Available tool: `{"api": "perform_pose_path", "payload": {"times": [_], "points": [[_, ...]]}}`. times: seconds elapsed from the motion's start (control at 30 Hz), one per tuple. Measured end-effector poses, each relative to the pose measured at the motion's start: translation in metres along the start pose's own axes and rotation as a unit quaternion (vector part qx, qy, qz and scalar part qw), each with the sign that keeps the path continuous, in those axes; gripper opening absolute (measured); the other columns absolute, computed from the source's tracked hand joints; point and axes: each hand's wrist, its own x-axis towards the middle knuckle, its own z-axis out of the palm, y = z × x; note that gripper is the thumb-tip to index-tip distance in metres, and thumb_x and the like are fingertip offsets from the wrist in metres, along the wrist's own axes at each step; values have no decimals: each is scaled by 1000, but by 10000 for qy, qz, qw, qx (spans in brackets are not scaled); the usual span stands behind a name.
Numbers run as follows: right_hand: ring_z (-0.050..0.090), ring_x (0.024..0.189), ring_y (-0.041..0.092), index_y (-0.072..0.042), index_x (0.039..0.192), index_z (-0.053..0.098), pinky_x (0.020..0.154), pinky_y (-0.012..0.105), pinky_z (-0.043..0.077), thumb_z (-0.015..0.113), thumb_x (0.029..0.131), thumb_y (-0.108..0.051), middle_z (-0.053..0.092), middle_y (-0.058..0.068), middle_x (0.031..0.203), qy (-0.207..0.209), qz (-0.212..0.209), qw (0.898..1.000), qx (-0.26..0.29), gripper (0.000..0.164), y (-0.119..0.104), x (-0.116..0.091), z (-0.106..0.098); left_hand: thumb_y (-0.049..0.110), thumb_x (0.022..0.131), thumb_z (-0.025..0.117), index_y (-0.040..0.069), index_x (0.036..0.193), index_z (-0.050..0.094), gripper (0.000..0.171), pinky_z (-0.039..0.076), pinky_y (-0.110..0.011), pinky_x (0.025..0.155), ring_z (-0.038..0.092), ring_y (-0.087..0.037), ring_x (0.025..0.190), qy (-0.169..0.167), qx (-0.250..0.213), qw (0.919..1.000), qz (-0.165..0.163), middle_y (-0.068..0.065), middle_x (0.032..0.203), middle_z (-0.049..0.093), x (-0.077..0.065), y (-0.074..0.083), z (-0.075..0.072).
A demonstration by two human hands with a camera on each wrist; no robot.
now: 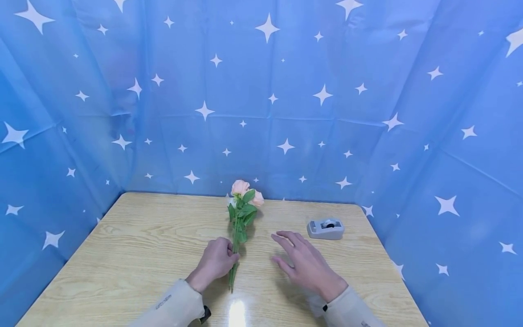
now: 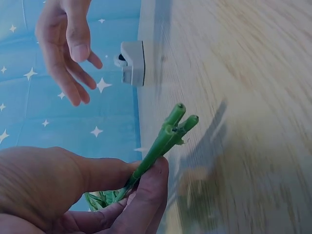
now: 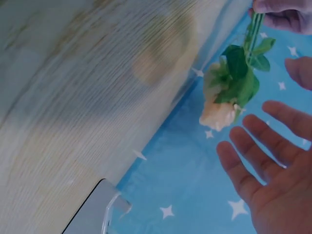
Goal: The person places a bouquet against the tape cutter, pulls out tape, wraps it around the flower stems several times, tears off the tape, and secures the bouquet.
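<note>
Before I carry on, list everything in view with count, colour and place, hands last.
Flower bunch: one, pale pink blooms with green leaves and stems, over the table, in the left hand
Tape dispenser: one, grey, right side of the table
Table: one, light wood-grain, beneath everything
Backdrop: blue with white stars, behind and beside the table; panel count unclear
Left hand: one, pinching the stems
Right hand: one, right of the bunch, holding nothing
Sleeves: two, pale beige, one per arm

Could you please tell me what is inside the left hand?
The left hand holds green flower stems; their lower ends show, but the stretch its fingers cover is hidden.
</note>
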Motion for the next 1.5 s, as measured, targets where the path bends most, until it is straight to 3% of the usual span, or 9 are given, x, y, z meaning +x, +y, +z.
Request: {"api": "perform_pose_path", "payload": {"times": [0.27,0.53,0.83,1.27,1.5], "points": [[72,144,34,-11,162,66,115,54,65,85,110,-33,71,13,159,71,111,9998,-143,59,10,-2,-1,2,103,82,16,71,51,47,33,-21,52,41,-8,53,-114,-82,9998,146,8,61,44,7,2,13],[74,140,39,-9,161,67,116,61,63,85,110,-29,71,16,158,131,314,9992,-208,58,25,-4,-4,2,102,81,14,72,57,41,36,-22,53,44,-8,53,-140,-160,9998,63,9,60,45,11,8,22],[74,140,41,-7,160,68,108,59,67,86,110,-26,71,19,157,206,528,9981,-223,57,40,-9,-8,0,102,78,19,69,46,51,32,-21,51,38,-7,51,-142,-258,9995,94,10,56,39,20,12,33],[71,143,46,-5,160,68,112,64,65,85,110,-24,70,24,157,207,819,9962,-225,56,63,-14,-7,-2,100,80,17,65,53,48,38,-20,49,46,-7,49,-57,-229,9996,123,9,53,44,31,22,52],[74,135,43,-10,157,70,106,61,68,87,108,-24,72,22,152,897,342,9953,-159,55,93,-23,7,-2,101,78,20,60,47,56,34,-20,46,43,-5,45,-45,-248,9995,185,11,49,42,37,28,64]]}}
